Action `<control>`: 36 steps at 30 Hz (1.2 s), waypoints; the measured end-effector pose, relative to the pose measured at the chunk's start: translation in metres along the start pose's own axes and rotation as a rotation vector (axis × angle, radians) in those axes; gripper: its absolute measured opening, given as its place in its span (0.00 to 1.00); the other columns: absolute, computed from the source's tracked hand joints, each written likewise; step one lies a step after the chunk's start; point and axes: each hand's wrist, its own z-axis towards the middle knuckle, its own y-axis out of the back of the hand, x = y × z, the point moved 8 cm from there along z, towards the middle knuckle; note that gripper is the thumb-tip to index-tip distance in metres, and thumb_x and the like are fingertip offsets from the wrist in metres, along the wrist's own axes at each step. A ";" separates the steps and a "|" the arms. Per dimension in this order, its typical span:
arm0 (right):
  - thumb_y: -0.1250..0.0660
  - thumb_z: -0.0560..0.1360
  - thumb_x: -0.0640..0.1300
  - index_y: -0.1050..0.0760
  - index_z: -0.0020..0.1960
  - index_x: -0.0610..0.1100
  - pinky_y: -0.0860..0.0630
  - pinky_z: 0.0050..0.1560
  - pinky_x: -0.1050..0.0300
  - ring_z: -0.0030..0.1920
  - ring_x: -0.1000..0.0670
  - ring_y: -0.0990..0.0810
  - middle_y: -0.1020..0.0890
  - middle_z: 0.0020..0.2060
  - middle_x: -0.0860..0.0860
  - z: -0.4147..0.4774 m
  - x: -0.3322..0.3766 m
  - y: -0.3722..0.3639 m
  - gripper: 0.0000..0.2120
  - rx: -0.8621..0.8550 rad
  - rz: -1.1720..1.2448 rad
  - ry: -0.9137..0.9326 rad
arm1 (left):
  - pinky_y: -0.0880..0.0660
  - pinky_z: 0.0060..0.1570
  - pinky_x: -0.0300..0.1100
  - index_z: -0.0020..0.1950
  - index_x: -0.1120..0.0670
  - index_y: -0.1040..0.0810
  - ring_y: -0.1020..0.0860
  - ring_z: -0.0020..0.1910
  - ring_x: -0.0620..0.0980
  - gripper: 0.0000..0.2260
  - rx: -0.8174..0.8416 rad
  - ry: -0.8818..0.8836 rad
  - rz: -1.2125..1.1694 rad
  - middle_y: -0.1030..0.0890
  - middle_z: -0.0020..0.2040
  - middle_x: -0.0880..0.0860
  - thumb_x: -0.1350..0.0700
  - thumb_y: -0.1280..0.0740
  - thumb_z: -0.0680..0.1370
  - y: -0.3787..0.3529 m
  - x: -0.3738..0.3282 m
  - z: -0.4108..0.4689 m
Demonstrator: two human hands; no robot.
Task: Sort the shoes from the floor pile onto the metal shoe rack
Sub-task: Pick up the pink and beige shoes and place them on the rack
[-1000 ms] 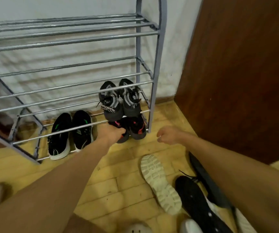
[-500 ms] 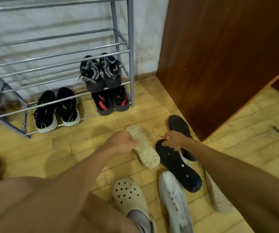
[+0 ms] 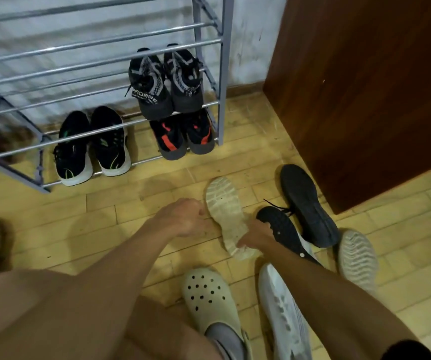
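A white shoe (image 3: 223, 209) lies sole up on the wooden floor in front of the grey metal shoe rack (image 3: 226, 74). My left hand (image 3: 180, 216) is curled against the shoe's left edge. My right hand (image 3: 254, 236) grips its heel end. Three pairs sit on the rack. A black pair with green marks (image 3: 92, 146) and a black-and-red pair (image 3: 183, 136) are on the bottom shelf. A grey-black pair (image 3: 165, 81) sits on the shelf above, at the right.
Two black shoes (image 3: 305, 203) lie sole up right of my hands, with a pale-soled shoe (image 3: 357, 255) beyond them and a white sneaker (image 3: 284, 315) nearer. A foot wears a pale clog (image 3: 209, 297). A brown wooden cabinet (image 3: 365, 87) stands at the right.
My hands have drawn back from the rack's bottom shelf to the floor pile. My right hand shifted from the black shoe's laces to the white shoe's heel, and my left stays at its side.
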 end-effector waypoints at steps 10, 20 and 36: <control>0.31 0.72 0.39 0.37 0.64 0.42 0.23 0.50 0.49 0.60 0.44 0.24 0.24 0.59 0.45 -0.030 0.036 0.069 0.23 -0.574 -0.251 0.289 | 0.27 0.61 0.48 0.68 0.50 0.26 0.26 0.61 0.52 0.21 -0.013 0.031 -0.031 0.25 0.64 0.52 0.44 0.38 0.77 -0.005 0.010 -0.004; 0.33 0.74 0.55 0.35 0.70 0.42 0.28 0.64 0.47 0.66 0.43 0.32 0.30 0.65 0.43 0.007 0.043 0.030 0.29 -0.233 -0.310 0.417 | 0.24 0.58 0.50 0.56 0.56 0.21 0.23 0.54 0.52 0.16 -0.006 0.058 -0.082 0.21 0.55 0.52 0.47 0.37 0.76 -0.011 0.024 0.000; 0.21 0.66 0.37 0.25 0.52 0.32 0.18 0.34 0.54 0.46 0.42 0.17 0.20 0.57 0.38 0.004 0.062 0.039 0.20 0.242 0.254 0.088 | 0.25 0.52 0.46 0.47 0.53 0.23 0.25 0.48 0.51 0.07 -0.047 0.072 -0.284 0.23 0.49 0.52 0.52 0.37 0.76 0.001 0.034 -0.002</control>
